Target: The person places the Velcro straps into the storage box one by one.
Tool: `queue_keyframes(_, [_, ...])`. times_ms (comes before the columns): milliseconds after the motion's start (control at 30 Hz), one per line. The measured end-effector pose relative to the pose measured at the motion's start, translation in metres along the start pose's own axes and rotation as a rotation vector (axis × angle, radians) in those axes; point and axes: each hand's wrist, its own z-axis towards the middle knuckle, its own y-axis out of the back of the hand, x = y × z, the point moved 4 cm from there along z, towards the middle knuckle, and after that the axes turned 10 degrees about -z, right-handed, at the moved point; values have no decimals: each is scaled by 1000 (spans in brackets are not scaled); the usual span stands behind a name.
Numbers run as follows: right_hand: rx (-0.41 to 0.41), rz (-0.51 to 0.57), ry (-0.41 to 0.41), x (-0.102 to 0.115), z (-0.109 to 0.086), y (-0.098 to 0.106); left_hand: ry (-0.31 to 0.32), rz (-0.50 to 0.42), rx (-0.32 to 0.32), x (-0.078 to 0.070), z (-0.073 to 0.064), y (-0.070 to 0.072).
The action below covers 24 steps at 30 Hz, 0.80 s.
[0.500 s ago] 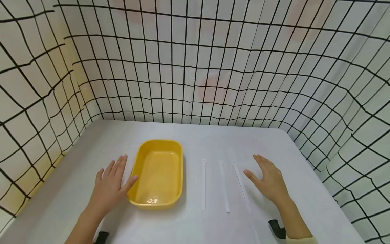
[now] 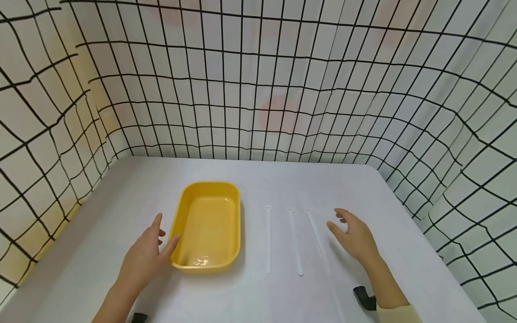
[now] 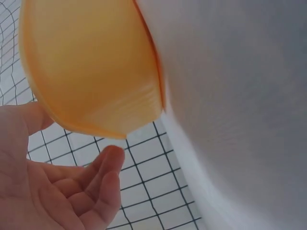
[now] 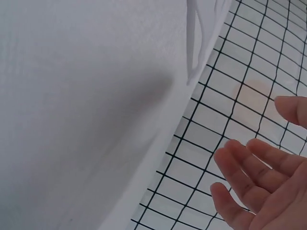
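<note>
A yellow rectangular tray (image 2: 206, 233) stands on the white table, left of the middle. My left hand (image 2: 141, 260) hovers at its left side, fingers loosely bent. The thumb overlaps the tray's rim in the head view; the left wrist view has the thumb (image 3: 36, 117) right at the rim, with nothing held. Three flat white straps, each with a small slotted head at the far end, lie right of the tray: a left one (image 2: 268, 240), a middle one (image 2: 295, 242) and a slanted right one (image 2: 318, 240). My right hand (image 2: 357, 237), relaxed and holding nothing, is above the table beside the rightmost strap.
Black-lined grid sheeting (image 2: 250, 94) rises behind the white table (image 2: 258, 296) and along both sides. A black band end (image 2: 363, 298) shows by the right wrist, and another (image 2: 139, 317) by the left.
My left hand's fingers, spread and straight before, are now bent in, with the index still reaching forward. The right hand's fingers have curled a little. Tray and straps lie as before; the head view shifted slightly.
</note>
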Motion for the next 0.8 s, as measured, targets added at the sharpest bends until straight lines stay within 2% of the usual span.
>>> queue_keyframes(333, [75, 72, -79, -5, 3, -11, 48, -6, 113, 2, -1, -3])
queue_keyframes(567, [152, 100, -144, -7, 5, -18, 47, -28, 126, 0, -2, -4])
queue_keyframes(800, [213, 114, -164, -5, 6, -21, 37, -35, 111, -2, -4, -4])
